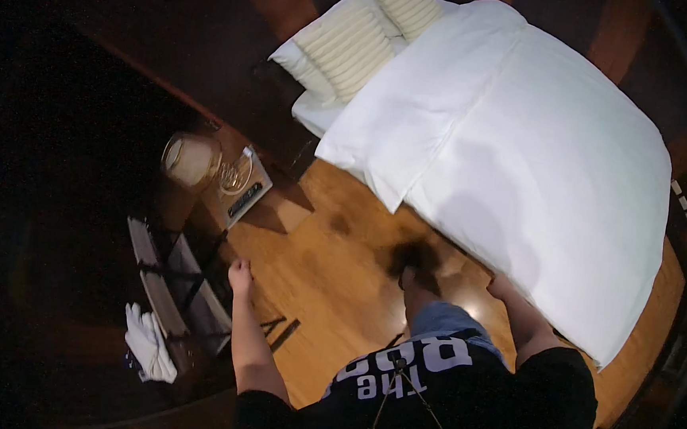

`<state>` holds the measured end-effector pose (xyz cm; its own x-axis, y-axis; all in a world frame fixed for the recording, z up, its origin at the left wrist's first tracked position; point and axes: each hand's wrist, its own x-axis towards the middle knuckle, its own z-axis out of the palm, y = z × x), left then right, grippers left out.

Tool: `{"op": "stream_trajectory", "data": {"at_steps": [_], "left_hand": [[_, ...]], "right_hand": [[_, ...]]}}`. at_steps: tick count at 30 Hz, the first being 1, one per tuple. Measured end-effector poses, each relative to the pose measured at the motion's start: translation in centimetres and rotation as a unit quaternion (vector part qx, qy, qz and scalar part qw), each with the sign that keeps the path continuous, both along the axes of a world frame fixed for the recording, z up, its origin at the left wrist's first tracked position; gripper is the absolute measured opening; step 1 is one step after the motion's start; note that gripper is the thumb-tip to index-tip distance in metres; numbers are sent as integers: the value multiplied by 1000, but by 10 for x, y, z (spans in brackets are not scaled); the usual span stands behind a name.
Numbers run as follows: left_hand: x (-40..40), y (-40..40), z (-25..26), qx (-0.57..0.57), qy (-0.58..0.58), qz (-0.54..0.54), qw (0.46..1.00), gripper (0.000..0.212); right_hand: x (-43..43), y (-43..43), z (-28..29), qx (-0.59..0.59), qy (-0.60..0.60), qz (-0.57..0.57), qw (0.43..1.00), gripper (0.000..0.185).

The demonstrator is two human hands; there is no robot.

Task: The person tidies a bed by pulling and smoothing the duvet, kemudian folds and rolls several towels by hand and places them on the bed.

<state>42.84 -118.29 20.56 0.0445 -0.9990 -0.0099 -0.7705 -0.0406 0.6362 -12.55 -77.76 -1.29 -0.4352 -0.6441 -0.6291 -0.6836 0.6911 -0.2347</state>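
My left hand [240, 276] hangs over the wooden floor beside a dark-framed shelf rack [158, 297]; its fingers look curled, and no object shows in it. Beside the near edge of the bed is my right hand [500, 287], by the white duvet [538, 168]; its fingers are mostly hidden, so their state and any hold on the duvet cannot be told. The duvet lies spread over the bed, folded back in a band towards the head end. Two cream ribbed pillows [346, 50] rest on white pillows there.
A small bedside table [259, 187] carries a lit lamp [191, 159], a coiled pale cable [236, 174] and a black remote-like object [245, 200]. White gloves or folded cloth [149, 344] lie beyond the rack at lower left. Pale switch plates [682, 202] are at the far right.
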Motion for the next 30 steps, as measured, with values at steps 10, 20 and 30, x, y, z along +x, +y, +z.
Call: {"op": "stream_trajectory", "data": {"at_steps": [10,20,30], "left_hand": [[-219,-246,-69,198,-85,-267,939,27],[-370,-423,-182,163,75,-274,945,46],[-403,-434,-179,377,-34,-433,818,41]], "right_hand": [[39,-343,58,-304,-61,-240,920,28],[-9,-607,75,-453,23,-544,706,40],[45,-463,91,-166,109,-636,746,35]]}}
